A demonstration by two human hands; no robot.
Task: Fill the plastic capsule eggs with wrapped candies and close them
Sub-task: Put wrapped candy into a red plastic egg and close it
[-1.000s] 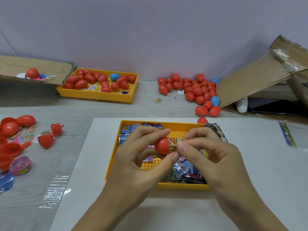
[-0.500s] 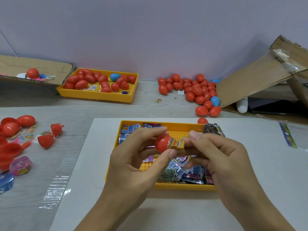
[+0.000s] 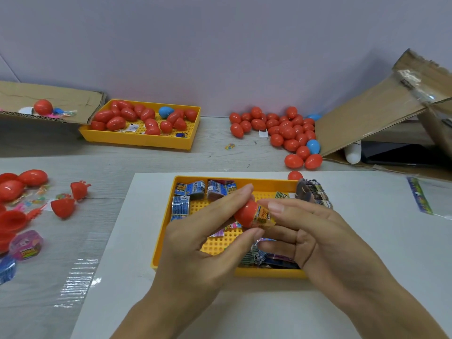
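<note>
Wood table (image 3: 146, 165), near yellow tray (image 3: 163, 237) w/ wrapped candies (image 3: 189, 189), left hand (image 3: 203, 243) pinching red egg half (image 3: 245, 212), right hand (image 3: 315, 238) fingers straight against orange candy (image 3: 264, 217).

view: head, single camera | position: worn on the person's head, above the counter (image 3: 151, 162) | facing: forward and down, toward the back wall (image 3: 220, 45) | range: near, both forearms in the lower frame | lens: wide-angle | shared: none
</note>
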